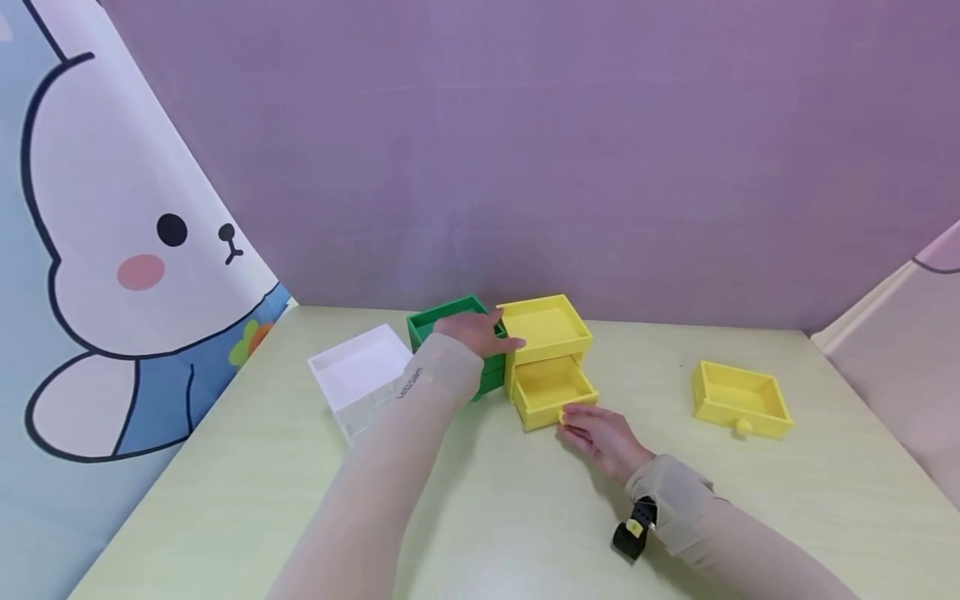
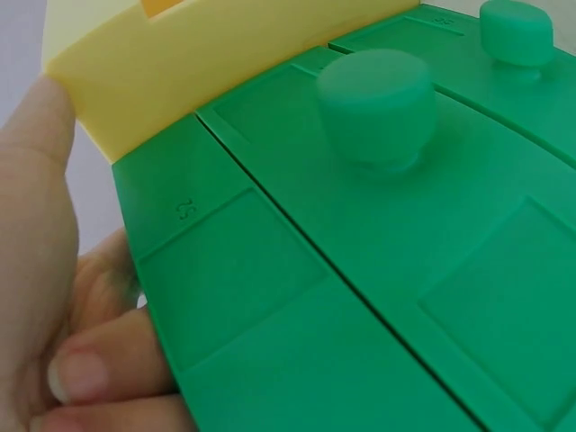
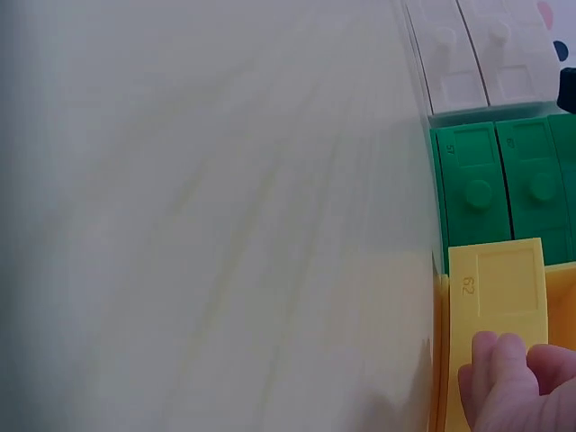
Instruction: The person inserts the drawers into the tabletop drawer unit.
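Note:
A small yellow drawer cabinet (image 1: 543, 325) stands mid-table with its lower drawer (image 1: 553, 390) pulled partway out. My right hand (image 1: 603, 439) pinches the knob on that drawer's front, and the fingers hide most of the knob. In the right wrist view, the drawer front (image 3: 499, 288) is marked 62. My left hand (image 1: 468, 331) reaches over the green drawer cabinet (image 2: 252, 297) and holds the yellow cabinet's left side, its thumb (image 2: 40, 135) at the corner. Other left fingers (image 2: 108, 360) are bent at the green cabinet's edge.
A white drawer cabinet (image 1: 362, 362) stands left of the green one, partly hidden by my left arm. Another yellow drawer (image 1: 738, 400), with a round knob, lies alone at the table's right. A purple backdrop (image 1: 600, 167) rises behind the table.

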`<state>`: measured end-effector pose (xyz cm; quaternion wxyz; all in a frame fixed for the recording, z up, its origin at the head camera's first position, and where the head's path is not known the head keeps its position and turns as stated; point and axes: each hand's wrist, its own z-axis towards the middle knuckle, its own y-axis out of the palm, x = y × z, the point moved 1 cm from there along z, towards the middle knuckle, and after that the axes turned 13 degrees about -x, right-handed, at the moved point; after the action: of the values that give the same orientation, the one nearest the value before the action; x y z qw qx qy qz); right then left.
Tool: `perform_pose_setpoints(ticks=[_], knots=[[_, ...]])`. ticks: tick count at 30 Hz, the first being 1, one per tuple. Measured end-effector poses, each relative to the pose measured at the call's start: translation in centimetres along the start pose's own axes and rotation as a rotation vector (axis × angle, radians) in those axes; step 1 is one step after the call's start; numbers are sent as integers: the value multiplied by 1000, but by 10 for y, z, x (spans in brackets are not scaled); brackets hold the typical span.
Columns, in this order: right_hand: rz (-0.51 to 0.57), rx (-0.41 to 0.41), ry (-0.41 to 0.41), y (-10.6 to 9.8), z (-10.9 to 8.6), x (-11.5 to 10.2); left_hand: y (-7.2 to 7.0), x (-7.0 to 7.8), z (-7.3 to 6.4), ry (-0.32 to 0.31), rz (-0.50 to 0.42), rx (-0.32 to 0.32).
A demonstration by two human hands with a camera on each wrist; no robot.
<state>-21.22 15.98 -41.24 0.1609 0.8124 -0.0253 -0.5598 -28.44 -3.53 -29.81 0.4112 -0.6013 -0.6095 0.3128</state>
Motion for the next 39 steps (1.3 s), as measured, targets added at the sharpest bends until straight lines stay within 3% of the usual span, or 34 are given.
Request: perform_pose_setpoints(ticks=[6,13,24,39], knots=[[-13,-6,-7,1,11,1,1,-1,3,5,21,-2],[-14,-82,6,1,17,-2,1,-1,10,-8,42,-14],[22,-103,44,-15,23,-5,3,3,14,-17,25,-15],[16,-95,51,-15,25,-4,1,6,8,-22,22,-13]])
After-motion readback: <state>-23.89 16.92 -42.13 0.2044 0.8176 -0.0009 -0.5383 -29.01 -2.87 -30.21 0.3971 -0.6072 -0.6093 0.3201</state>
